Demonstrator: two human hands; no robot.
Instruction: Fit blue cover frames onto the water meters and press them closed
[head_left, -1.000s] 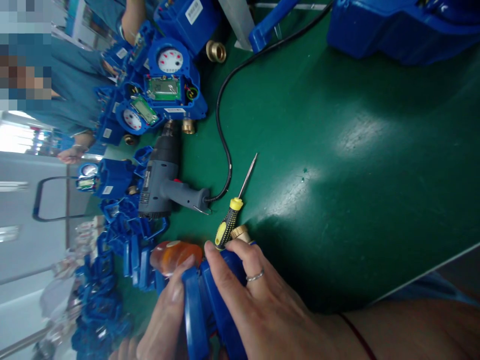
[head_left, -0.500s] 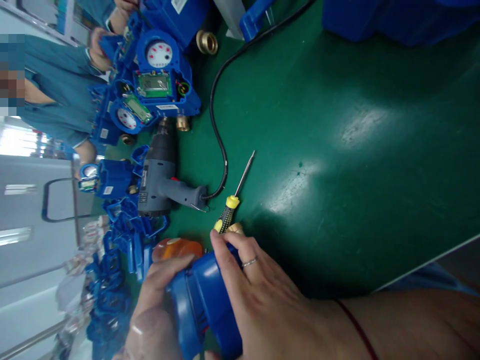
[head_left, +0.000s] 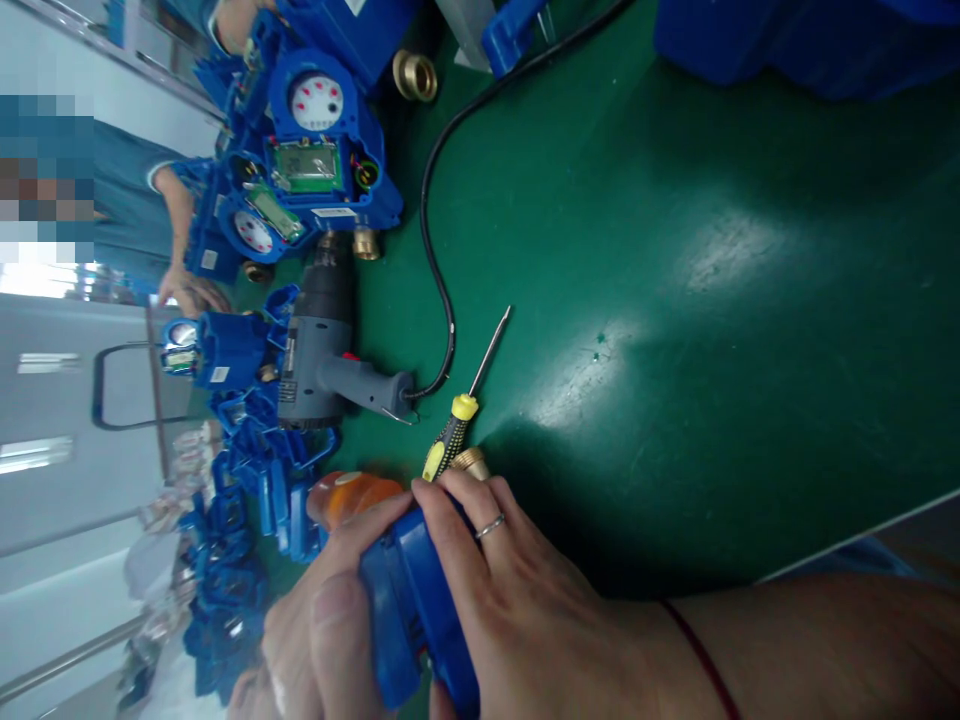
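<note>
Both my hands hold a blue water meter housing (head_left: 409,600) at the bottom of the view. My right hand (head_left: 517,610), a ring on one finger, lies over its top and right side. My left hand (head_left: 322,620) grips its left side, thumb across the edge, one finger reaching toward an orange rounded object (head_left: 352,495). A brass fitting (head_left: 471,462) of the meter shows just beyond my right fingertips. A yellow-and-black screwdriver (head_left: 450,440) lies on the green mat (head_left: 675,300), its handle touching the fitting.
A grey heat gun (head_left: 322,340) lies left of the screwdriver, its black cable (head_left: 435,260) curving away. Open blue meters (head_left: 315,150) and a brass nut (head_left: 415,75) sit beyond. Blue covers (head_left: 247,480) are piled at left. A co-worker's hand (head_left: 191,290) rests near them.
I have turned the blue housing in my hands, so its narrow edge now faces the camera. My left thumb has come up over that edge. The tools on the mat have not moved.
</note>
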